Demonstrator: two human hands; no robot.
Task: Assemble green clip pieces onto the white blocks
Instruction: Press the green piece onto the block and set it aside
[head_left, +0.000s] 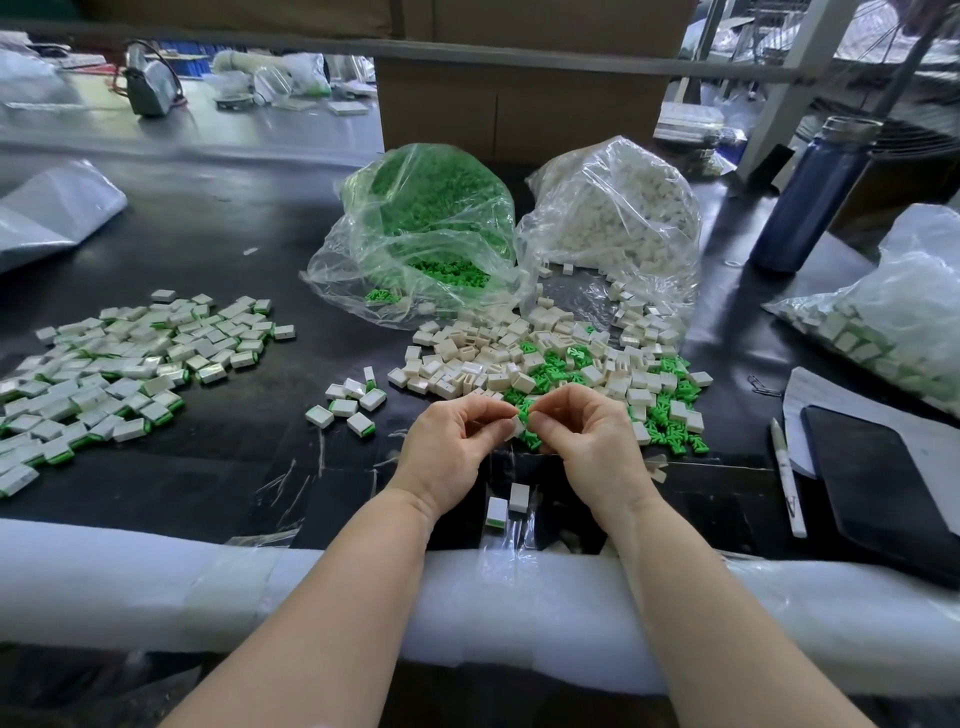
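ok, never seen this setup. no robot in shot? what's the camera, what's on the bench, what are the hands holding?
No robot: a person works with bare hands. The single picture comes from a wide-angle camera on their head, looking forward and down.

The left hand pinches a white block; the right hand pinches a green clip against it, apparently fitting the two together.

On the black table: a loose mix of white blocks and green clips just beyond the hands, fed from a bag of green clips and a bag of white blocks. The pile of finished pieces, white with a green edge, lies to the left. On the right are a blue bottle, a pen and a dark tablet.
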